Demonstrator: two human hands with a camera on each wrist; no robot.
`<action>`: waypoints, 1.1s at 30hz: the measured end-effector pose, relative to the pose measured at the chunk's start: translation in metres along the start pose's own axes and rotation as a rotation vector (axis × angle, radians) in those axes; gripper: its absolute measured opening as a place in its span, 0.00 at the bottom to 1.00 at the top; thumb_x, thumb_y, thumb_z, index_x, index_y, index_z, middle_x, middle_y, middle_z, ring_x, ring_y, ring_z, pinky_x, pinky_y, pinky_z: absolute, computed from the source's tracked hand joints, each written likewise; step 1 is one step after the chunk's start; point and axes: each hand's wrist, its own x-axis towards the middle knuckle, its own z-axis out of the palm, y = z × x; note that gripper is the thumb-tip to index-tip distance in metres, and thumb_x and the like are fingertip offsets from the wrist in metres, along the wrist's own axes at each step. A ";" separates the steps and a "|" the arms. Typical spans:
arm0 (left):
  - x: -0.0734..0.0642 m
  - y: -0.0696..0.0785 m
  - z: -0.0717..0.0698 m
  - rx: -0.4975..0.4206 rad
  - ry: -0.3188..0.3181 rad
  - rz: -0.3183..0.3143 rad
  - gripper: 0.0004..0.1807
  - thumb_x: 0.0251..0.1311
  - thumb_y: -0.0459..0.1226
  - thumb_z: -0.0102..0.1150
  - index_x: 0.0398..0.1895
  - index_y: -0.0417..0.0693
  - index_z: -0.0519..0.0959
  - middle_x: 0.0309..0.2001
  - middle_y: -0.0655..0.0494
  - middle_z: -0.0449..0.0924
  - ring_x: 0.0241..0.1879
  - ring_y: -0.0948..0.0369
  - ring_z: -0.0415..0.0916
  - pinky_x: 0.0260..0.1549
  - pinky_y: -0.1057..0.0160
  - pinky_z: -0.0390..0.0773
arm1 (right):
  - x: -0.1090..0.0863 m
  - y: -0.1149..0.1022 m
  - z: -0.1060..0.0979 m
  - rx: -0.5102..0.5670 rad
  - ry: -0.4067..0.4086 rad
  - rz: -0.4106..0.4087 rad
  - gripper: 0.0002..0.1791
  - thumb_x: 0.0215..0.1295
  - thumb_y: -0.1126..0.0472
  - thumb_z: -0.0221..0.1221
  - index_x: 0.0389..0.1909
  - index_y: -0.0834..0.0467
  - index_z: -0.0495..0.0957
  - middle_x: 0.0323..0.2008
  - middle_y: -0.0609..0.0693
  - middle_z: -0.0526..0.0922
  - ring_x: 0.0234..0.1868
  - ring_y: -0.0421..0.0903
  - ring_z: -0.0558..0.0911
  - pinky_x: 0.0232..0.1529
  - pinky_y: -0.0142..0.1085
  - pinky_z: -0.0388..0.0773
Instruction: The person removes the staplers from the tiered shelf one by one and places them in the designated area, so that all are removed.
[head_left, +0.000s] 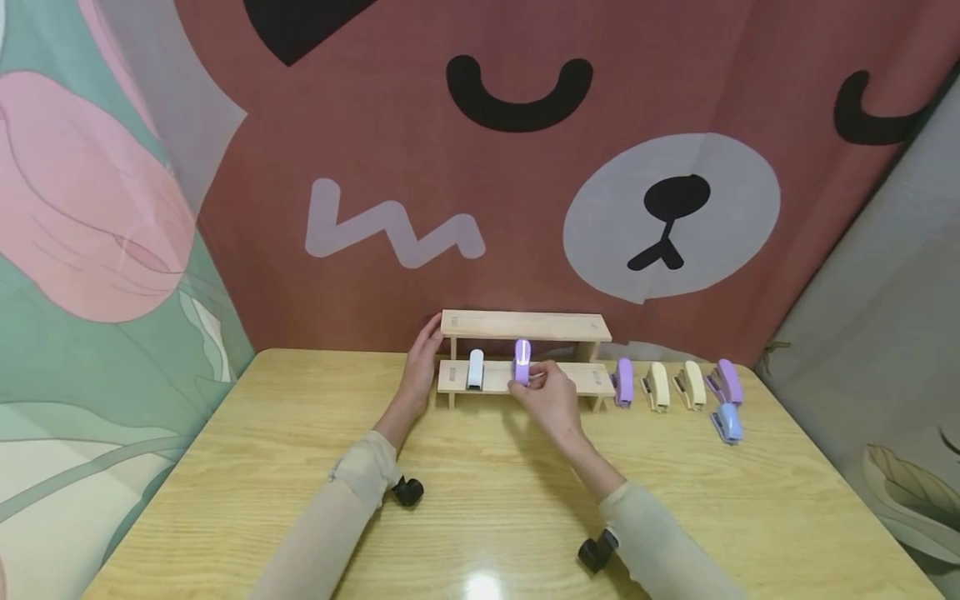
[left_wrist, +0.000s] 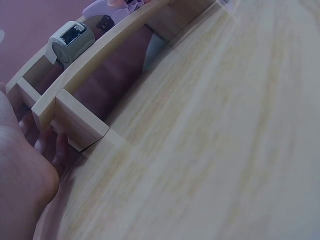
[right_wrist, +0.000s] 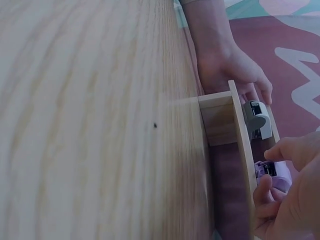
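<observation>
A small two-tier wooden shelf (head_left: 555,326) stands at the back of the table. My right hand (head_left: 555,405) pinches a purple stapler (head_left: 522,353) between thumb and fingers, at the middle of the lower tier (head_left: 585,379). To its left on that tier sits a white stapler (head_left: 476,367), its front end toward me. My left hand (head_left: 418,373) touches the shelf's left end, fingers extended along it. In the left wrist view some fingertips (left_wrist: 61,150) are seen beside the shelf's leg. Part of the purple stapler is hidden by my right fingers (right_wrist: 262,192) in the right wrist view.
Right of the shelf, on the table (head_left: 300,500), stand a purple stapler (head_left: 624,382), two cream staplers (head_left: 657,386) and another purple stapler (head_left: 727,382). A blue stapler (head_left: 727,422) lies in front of the last one. A curtain with a bear print (head_left: 525,208) hangs behind.
</observation>
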 end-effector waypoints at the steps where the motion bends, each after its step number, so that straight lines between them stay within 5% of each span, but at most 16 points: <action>1: 0.000 0.000 0.000 0.003 0.001 0.003 0.28 0.79 0.53 0.45 0.78 0.65 0.63 0.75 0.63 0.62 0.74 0.56 0.55 0.72 0.46 0.51 | 0.000 0.000 0.000 -0.001 0.001 -0.003 0.24 0.55 0.56 0.74 0.48 0.63 0.79 0.31 0.53 0.83 0.29 0.48 0.80 0.30 0.38 0.79; 16: 0.000 0.001 0.000 -0.002 0.013 -0.031 0.28 0.76 0.57 0.47 0.77 0.69 0.65 0.74 0.66 0.63 0.73 0.56 0.56 0.70 0.43 0.53 | 0.001 0.005 -0.001 0.003 -0.010 -0.042 0.20 0.55 0.57 0.73 0.46 0.61 0.82 0.29 0.52 0.83 0.27 0.46 0.79 0.27 0.37 0.75; 33: -0.002 0.000 0.000 -0.007 -0.004 0.015 0.28 0.79 0.53 0.44 0.78 0.63 0.63 0.73 0.63 0.64 0.71 0.54 0.59 0.70 0.41 0.54 | 0.000 0.005 -0.002 -0.008 0.028 -0.107 0.19 0.53 0.57 0.75 0.43 0.62 0.83 0.28 0.50 0.83 0.29 0.46 0.80 0.33 0.40 0.78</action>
